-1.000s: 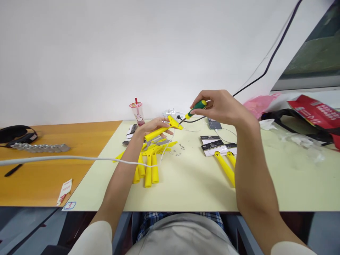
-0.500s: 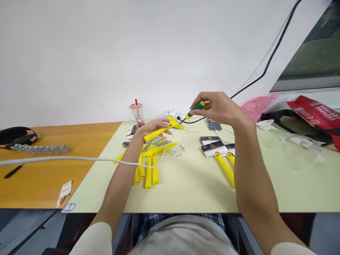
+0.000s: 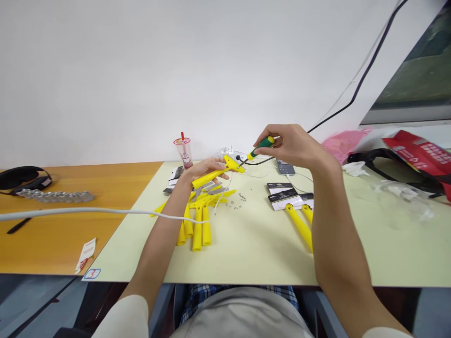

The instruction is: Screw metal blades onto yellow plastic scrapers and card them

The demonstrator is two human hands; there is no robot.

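Presently I observe the right hand point(image 3: 287, 145), fingers pinched closed round a green-and-yellow screwdriver point(image 3: 260, 148), its tip at the head of the held scraper point(image 3: 210, 177). The left hand point(image 3: 201, 168), half curled, grips that scraper above the table point(image 3: 260, 249). Relative to the held scraper: loose yellow scrapers point(image 3: 197, 234) nearer the person; small metal pieces point(image 3: 242, 198) near, rightward; cup point(image 3: 185, 154) behind, leftward; black-and-white cards point(image 3: 283, 195) well rightward.

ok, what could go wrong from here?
The screwdriver, angled at the head of the yellow tool, might slip toward the left hand holding it. The small metal bits lying loose nearby could get knocked away. The white cable crossing the left forearm might snag.
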